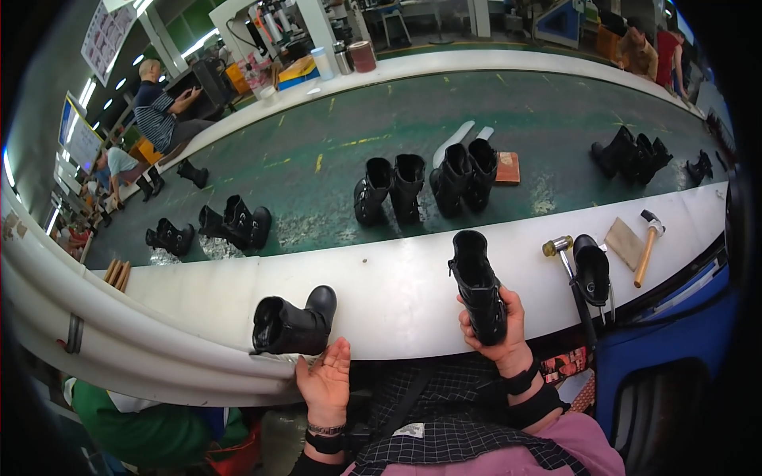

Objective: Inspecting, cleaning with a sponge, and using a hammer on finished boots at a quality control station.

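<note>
A: While the upright boot is held in the right hand, which step is judged to be in hand?

B: A pair of black boots is being handled at the near edge of the white bench. The right fingers are closed around the lower shaft of the upright boot, so that its opening is pointed up and away from the body. The boot is kept just above the bench edge, and whether its sole touches the bench cannot be told.

A: And the left hand?

B: It is seen with the palm turned up and the fingers spread; nothing is gripped by it. The fingertips are just beside the lying boot, which is laid on its side at the bench edge, with its toe pointed up. Whether it is touched cannot be told.

A: So what is called for by the next move?

B: As a judgement only: the lying boot must be taken by the free hand, and for this the palm has to be turned over and closed on the shaft. Care is needed, because this boot is placed very close to the edge and could be pushed off.

A: What else is found nearby?

B: At the right, two hammers and another dark shoe are laid on the bench. Beyond it, more pairs of boots are carried on the green conveyor belt.
</note>
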Motion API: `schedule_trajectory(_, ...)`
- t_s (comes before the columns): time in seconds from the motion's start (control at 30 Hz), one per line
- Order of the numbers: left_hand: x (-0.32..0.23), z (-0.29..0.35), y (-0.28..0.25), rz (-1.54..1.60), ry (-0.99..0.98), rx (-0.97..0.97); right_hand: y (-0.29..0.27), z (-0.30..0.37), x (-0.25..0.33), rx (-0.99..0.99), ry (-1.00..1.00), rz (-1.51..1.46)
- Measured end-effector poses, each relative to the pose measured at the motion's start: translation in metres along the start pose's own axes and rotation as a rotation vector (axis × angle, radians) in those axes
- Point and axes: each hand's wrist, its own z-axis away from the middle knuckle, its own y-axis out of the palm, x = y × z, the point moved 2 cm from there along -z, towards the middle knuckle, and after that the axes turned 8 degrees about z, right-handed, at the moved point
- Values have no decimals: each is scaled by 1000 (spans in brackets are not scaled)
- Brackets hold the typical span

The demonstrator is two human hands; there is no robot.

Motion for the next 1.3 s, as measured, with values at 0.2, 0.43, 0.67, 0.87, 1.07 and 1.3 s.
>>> schedule_trajectory(0.2, 25, 17, 12, -589, -50, -60, 2, 1, 1, 27, -11, -31)
schedule_trajectory(0.43, 90, -67, 111, -1301, 131, 593, -7, 0, -2, 42, -21, -12)
schedule_trajectory(0.67, 119, -241, 168, -1848, 749, 149, -14, 4, 1, 109, -72, -42)
schedule_trajectory(0.87, 109, -282, 155, -1089, 608, 120, -15, 4, 2, 108, -128, -50)
schedule_trajectory(1.07, 78, -193, 146, -543, -13, 297, -13, 3, 2, 87, -129, 16)
schedule_trajectory(1.3, 98, -22, 91, -505, -47, 590, 10, -1, -1, 199, -122, -142)
